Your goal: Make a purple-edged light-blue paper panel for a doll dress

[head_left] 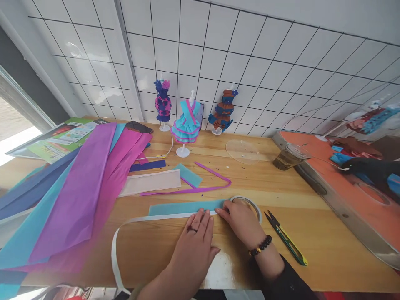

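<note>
A light blue strip [184, 207] lies flat on the wooden table, with white tape [168, 216] along its near edge. The tape's loose end curls off to the left and down over the table's front edge. My left hand [195, 246] rests with fingers stretched out on the strip's near edge. At the strip's right end, my right hand [242, 221] pinches the tape and strip edge between thumb and fingers. Partly under that hand lies the tape roll [258, 210]. Yellow-green thread snips [289, 241] are to its right.
Purple, pink and blue sheets [75, 187] cover the left side. Small dressed stands [186, 125] line the wall. Behind the strip lie a white piece [153, 182] and a purple strip [212, 171]. A cup [286, 158] and an orange-topped machine [315, 166] stand at right.
</note>
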`<state>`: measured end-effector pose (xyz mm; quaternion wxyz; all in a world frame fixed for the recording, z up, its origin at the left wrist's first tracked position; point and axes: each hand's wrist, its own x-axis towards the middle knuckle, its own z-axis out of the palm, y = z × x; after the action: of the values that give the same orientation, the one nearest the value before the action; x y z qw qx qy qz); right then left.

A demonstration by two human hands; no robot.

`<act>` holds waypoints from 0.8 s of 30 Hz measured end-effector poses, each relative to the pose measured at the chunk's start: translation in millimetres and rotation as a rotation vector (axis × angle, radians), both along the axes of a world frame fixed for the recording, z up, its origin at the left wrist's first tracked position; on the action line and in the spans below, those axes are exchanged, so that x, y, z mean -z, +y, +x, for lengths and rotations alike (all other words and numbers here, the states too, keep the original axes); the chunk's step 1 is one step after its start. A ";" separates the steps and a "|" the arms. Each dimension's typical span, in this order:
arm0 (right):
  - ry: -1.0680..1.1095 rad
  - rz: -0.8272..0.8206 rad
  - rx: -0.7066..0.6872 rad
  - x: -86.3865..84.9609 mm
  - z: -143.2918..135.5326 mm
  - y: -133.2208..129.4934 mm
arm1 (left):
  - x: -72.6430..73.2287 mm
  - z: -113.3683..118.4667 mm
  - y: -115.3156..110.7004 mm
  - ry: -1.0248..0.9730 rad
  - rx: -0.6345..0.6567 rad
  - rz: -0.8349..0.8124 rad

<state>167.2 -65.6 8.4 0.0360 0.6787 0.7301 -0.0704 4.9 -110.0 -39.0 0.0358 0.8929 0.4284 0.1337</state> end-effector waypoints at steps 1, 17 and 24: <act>-0.001 -0.001 0.001 -0.4 -0.3 -0.2 | 0.3 3.4 1.2 -0.003 0.005 -0.009; 0.368 -0.047 0.063 -13.0 37.8 -6.6 | -13.4 14.1 8.2 0.106 -0.006 -0.052; 0.301 0.026 0.111 -17.3 57.0 -12.3 | -23.7 13.9 9.8 0.151 -0.006 -0.097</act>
<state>224.3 -77.9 25.7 -0.0867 0.7002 0.6896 -0.1636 18.8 -100.1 -15.3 0.0461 0.8964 0.4385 0.0453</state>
